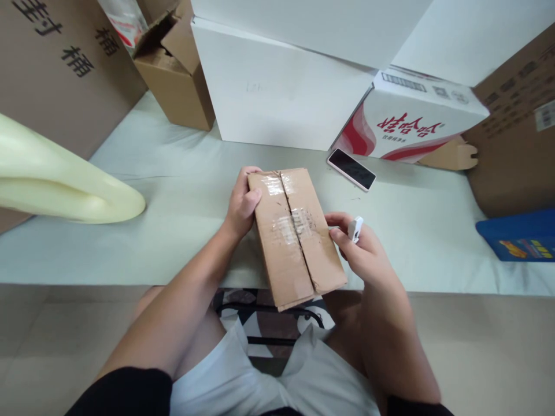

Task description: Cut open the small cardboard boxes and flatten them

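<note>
Slanting lengthwise away-left: cardboard box [293,238]

At the back of a pale green tablecloth [433,242], a large white box [281,86]. Just beside it on the right, a white carton [407,115] with red lettering and red waves. Near both, lying flat, a phone [351,170], dark screen up. To the left, an open brown box [186,95] and a big brown carton [65,104] printed with black characters. Reaching in from the left edge, a smooth yellow-green object [73,179] with a rounded end, identity unclear. At far right, a blue package [520,234] before another brown carton [515,127].
</note>
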A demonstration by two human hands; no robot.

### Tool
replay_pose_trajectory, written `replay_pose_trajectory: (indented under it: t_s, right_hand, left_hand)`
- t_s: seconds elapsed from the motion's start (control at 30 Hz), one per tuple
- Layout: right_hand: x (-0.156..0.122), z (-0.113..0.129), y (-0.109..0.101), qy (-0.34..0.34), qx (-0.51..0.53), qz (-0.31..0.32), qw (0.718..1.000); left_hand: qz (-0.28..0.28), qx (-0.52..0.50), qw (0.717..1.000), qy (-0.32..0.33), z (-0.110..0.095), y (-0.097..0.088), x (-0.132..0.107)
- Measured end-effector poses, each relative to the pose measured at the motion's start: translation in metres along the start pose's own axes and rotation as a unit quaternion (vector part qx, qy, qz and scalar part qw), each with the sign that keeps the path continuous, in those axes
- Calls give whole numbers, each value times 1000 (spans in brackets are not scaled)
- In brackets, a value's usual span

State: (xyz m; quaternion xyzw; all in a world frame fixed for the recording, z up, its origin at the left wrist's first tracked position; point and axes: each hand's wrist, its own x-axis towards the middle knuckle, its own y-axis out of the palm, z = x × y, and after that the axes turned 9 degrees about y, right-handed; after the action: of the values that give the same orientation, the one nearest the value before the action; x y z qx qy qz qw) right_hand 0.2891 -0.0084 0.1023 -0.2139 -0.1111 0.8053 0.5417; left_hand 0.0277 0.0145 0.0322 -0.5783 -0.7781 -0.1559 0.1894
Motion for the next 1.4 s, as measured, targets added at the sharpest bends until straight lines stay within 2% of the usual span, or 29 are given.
replay_pose_trajectory:
  t_s: [0.13, 0.3, 0.4, 0.8, 1.4]
  right_hand:
    - [0, 1, -2, -6, 18, -11, 1000]
    - [-4, 2, -8, -58, 105, -97, 988]
    - [-8, 2, -7, -85, 145, -123, 978]
    - [-9, 2, 0, -113, 144, -92, 979]
    - [-8, 1, 4, -90, 135, -68, 984]
  left_hand:
    - [1, -5, 1000, -4, 0, -1, 0]
    - [7, 1, 1000, 6, 4, -2, -1]
    - [2, 3, 1000, 11, 6, -1, -1]
    - [-6, -28, 999, 32, 17, -1, -2]
    - [-18, -51, 998, 21, 17, 2, -4]
